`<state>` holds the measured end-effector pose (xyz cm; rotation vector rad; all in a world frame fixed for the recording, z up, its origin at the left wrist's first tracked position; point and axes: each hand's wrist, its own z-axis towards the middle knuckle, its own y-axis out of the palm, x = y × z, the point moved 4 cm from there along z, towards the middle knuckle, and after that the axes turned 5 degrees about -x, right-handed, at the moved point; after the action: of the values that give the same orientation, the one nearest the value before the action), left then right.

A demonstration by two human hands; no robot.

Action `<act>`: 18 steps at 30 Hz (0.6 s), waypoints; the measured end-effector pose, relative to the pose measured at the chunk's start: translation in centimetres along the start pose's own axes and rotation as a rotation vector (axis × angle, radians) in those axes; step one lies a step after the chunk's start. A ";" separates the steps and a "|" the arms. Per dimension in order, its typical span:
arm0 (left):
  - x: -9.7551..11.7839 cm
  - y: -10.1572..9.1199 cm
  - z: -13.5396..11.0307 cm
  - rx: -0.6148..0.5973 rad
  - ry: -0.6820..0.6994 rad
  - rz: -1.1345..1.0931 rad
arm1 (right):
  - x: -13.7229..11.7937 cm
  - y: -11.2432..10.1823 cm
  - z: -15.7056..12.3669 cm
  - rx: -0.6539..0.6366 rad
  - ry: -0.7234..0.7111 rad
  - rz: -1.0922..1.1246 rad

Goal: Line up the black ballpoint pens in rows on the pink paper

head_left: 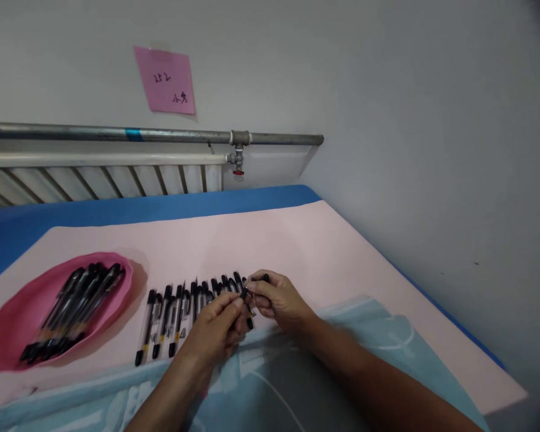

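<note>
My left hand (216, 327) and my right hand (276, 300) meet over the pink sheet (297, 240), both closed in a pinch on one black pen (247, 300). My right hand also curls round a small black cap (264, 278). Just left of my hands, a row of several black pens (175, 315) lies side by side on the sheet. Further left, a pink oval tray (18, 315) holds a heap of several more black pens (74, 312).
A light blue cloth (369, 336) lies under my forearms at the near edge. The sheet covers a blue table top (117, 210). A white wall stands close on the right. Behind are a radiator (94, 177), a metal pipe (117, 133) and a pink note (165, 81).
</note>
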<state>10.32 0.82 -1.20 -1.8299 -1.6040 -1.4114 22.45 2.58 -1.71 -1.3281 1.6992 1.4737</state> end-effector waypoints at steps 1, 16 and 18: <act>-0.1 -0.1 0.0 -0.013 -0.029 -0.027 | 0.0 0.0 0.0 -0.001 0.003 0.011; 0.1 0.5 -0.4 -0.009 -0.022 -0.042 | 0.1 0.2 0.0 0.012 0.009 0.038; 0.0 0.5 -0.4 -0.004 -0.020 -0.031 | 0.1 0.1 0.0 0.013 0.008 0.045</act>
<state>10.58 0.32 -0.79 -1.8354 -1.6470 -1.4148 22.28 2.57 -1.79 -1.2982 1.7514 1.4822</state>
